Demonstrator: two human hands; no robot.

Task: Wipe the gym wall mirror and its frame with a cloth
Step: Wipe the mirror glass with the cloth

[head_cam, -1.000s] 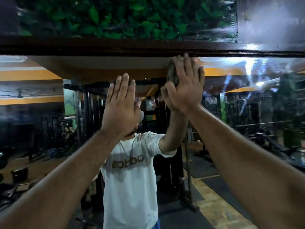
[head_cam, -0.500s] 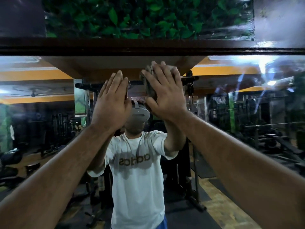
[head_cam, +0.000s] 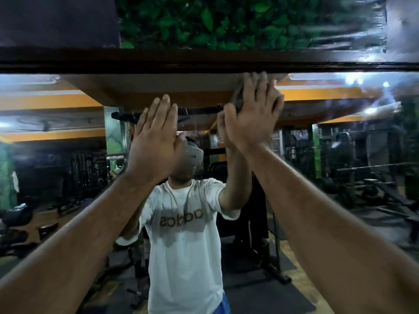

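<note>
1. The frame is a dark, glossy wooden bar with a ridged profile, running level across the top of the mirror; all places below are given from it.
2. Just under the frame, the right hand lies flat, its straight fingers spread and its fingertips nearly touching the bar's lower edge.
3. Beneath that palm sits the cloth, a grey, crumpled wad pressed against the glass; only its left edge and a bit by the little finger show.
4. Lower and to the left of the cloth, the left hand rests flat with straight fingers close together; it holds nothing. Whether it actually touches the glass cannot be told.
5. The mirror below the frame is smooth and shiny, with pale streaky glare toward the right.
6. It reflects a person in a white T-shirt and dim gym machines.
7. Above the frame is a panel of green leaves, glossy and overlapping.
</note>
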